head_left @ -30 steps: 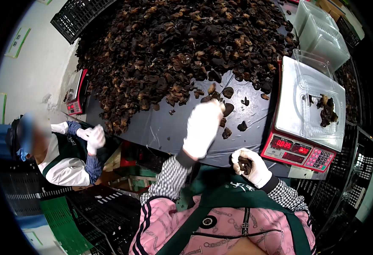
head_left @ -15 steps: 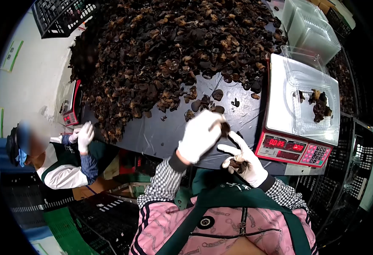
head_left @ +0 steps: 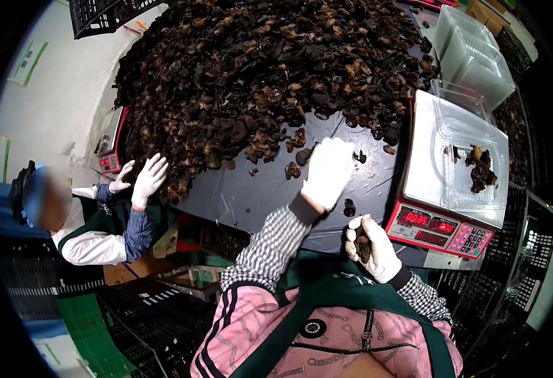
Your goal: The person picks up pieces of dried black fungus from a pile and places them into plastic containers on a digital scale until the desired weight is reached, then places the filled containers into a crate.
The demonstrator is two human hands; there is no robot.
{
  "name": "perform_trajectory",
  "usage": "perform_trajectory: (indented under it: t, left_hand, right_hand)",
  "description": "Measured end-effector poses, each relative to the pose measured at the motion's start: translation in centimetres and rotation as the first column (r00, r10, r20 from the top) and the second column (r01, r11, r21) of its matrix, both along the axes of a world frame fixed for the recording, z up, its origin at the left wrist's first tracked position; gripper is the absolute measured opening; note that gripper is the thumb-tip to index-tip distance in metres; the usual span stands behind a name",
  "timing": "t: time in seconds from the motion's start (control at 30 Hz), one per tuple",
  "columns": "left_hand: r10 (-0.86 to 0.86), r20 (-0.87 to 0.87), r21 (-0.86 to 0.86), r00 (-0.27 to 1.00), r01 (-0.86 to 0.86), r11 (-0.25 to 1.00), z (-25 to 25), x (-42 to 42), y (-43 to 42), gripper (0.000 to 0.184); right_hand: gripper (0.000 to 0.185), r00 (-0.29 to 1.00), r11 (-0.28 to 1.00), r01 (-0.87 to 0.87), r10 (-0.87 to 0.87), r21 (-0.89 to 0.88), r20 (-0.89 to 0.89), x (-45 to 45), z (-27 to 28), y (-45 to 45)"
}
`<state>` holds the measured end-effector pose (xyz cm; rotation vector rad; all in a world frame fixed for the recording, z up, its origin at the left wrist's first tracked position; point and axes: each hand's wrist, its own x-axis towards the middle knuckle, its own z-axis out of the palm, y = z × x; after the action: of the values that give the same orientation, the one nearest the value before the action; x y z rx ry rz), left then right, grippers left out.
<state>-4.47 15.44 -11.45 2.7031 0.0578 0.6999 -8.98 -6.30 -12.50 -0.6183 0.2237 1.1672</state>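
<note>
My left hand point(head_left: 330, 174), in a white glove, is palm down over the dark table; its fingers blend together and their grip is hidden. Dark wood ear mushroom pieces point(head_left: 293, 170) lie just left of it. A single wood ear piece point(head_left: 349, 208) rests between my two hands. Close to the table's front edge, my gloved right hand point(head_left: 374, 251) is closed around dark wood ear pieces point(head_left: 363, 246), palm side up. A clear plastic container point(head_left: 447, 189) with a few wood ears point(head_left: 480, 170) inside sits on the red digital scale point(head_left: 407, 151), its lid open.
A large heap of wood ear mushrooms point(head_left: 257, 75) covers the table's far side. Stacked clear containers point(head_left: 475, 63) stand at back right. Black crates point(head_left: 522, 246) are at right. A gloved co-worker point(head_left: 103, 233) stands at left near another scale point(head_left: 110, 142).
My left hand has moved forward, away from my right hand, leaving a wood ear piece on the table. My right hand's fingers have curled in. The co-worker's hands have spread apart.
</note>
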Motion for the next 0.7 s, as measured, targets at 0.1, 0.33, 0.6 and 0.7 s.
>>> perform_trajectory:
  t: [0.1, 0.33, 0.6, 0.7]
  left_hand:
    - [-0.266, -0.125, -0.272, 0.956, 0.225, 0.936, 3.1, -5.7, -2.5, 0.019]
    - [-0.116, -0.020, -0.047, 0.993, 0.115, 0.992, 2.9, -4.6, 3.8, 0.021]
    - [0.171, -0.050, 0.173, 0.984, -0.160, 0.972, -0.9, 0.0, 9.9, 0.019]
    - [-0.038, 0.012, 0.136, 0.999, 0.036, 0.990, 0.8, -1.2, 8.1, 0.024]
  right_hand:
    - [0.042, 0.998, 0.998, 0.057, -0.057, -0.005, -0.041, -0.3, -0.3, 0.3]
    - [0.019, 0.998, 1.000, -0.013, 0.013, -0.005, -0.061, 0.3, 0.5, 0.6]
    - [0.019, 0.998, 0.997, -0.052, 0.050, 0.052, 0.048, 0.2, 0.7, 0.1]
    - [0.020, 0.996, 0.997, -0.072, 0.073, -0.015, 0.042, 0.4, 1.1, 0.4]
